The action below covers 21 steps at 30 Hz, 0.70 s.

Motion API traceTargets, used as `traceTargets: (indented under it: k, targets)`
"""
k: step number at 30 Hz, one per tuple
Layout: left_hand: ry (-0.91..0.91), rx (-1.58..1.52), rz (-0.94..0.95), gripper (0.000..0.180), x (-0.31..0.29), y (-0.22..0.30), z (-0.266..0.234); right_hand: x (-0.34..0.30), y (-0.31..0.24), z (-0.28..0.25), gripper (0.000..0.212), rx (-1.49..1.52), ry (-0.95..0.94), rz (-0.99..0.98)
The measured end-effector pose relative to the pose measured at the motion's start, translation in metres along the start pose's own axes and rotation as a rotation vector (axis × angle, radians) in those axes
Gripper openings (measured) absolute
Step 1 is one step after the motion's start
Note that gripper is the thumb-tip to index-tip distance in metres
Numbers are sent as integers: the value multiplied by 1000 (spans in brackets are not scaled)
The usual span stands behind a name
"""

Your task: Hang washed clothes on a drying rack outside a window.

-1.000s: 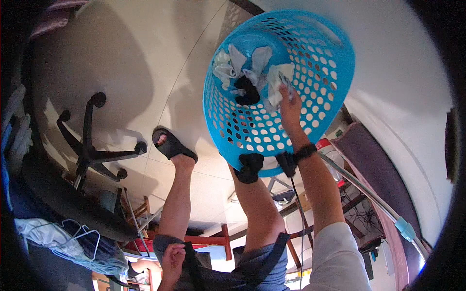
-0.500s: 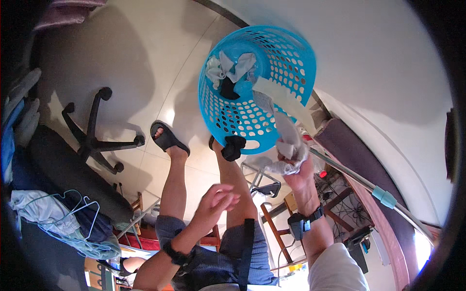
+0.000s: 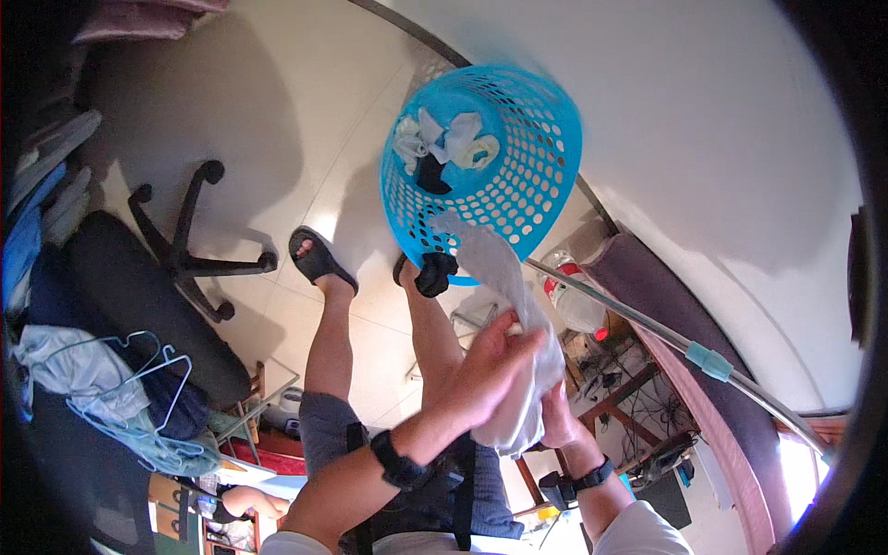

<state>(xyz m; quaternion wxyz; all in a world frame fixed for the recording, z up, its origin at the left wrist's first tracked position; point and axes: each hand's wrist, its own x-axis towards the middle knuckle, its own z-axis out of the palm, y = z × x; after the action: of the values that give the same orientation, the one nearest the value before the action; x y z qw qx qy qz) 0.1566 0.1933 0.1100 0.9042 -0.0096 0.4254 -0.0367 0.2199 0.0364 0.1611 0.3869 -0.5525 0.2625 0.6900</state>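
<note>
A long pale grey sock hangs between my hands, its far end over the near rim of a blue laundry basket. My left hand pinches the sock from the left side. On the other side my right hand is closed on its lower part; the cloth hides some of those fingers. Inside the basket lie several white and cream socks and a black sock. Another black sock is draped over the near rim, left of the grey one.
A metal pole slants down to the right of the basket, beside a large clear bottle. Left stand a chair base and a pile of clothes with hangers. Cables tangle at lower right.
My left hand has come up and taken hold of the grey sock. My right hand has moved down and nearer to me. A cream sock has dropped into the basket.
</note>
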Motion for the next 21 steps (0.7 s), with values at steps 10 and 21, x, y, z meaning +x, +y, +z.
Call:
traceTargets:
  k: [10, 21]
  targets:
    - [-406, 712, -47, 22, -181, 21, 20, -56, -66, 114, 54, -1340, 77, -631]
    - [266, 561, 613, 17, -294, 56, -101, -49, 19, 251, 48, 457, -475, -138]
